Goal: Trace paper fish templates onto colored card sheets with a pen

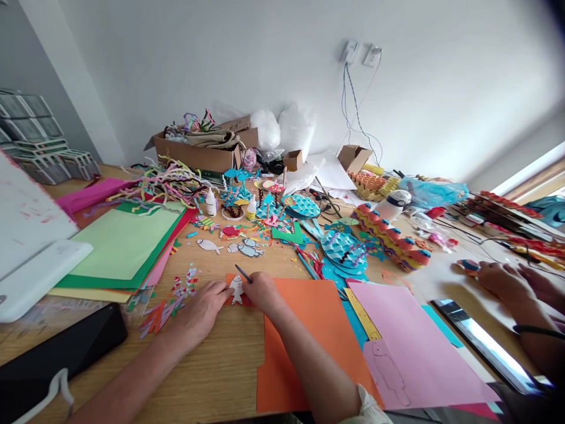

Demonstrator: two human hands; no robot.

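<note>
A white paper fish cutout [237, 288] with drawn scales lies on a small piece of orange paper [230, 279]. My left hand [203, 311] presses its fingertips, held together, on the cutout's left edge. Pinched in my right hand [263, 292] is a dark pencil [242, 272], slanting up to the left just right of the fish; its writing tip is hidden. Below my right forearm is a large sheet of orange paper [304, 318] with a notch at its left edge. Several other fish cutouts [209, 246] lie further back.
Paper scraps [161, 312] sit left of my hands, near stacked coloured sheets [128, 241]. Glue bottles [212, 203] stand behind. Blue paper fish crafts [344, 247] and pink paper [410, 335] lie rightward. A co-worker's hands [505, 282] are at right, beside a phone [485, 344].
</note>
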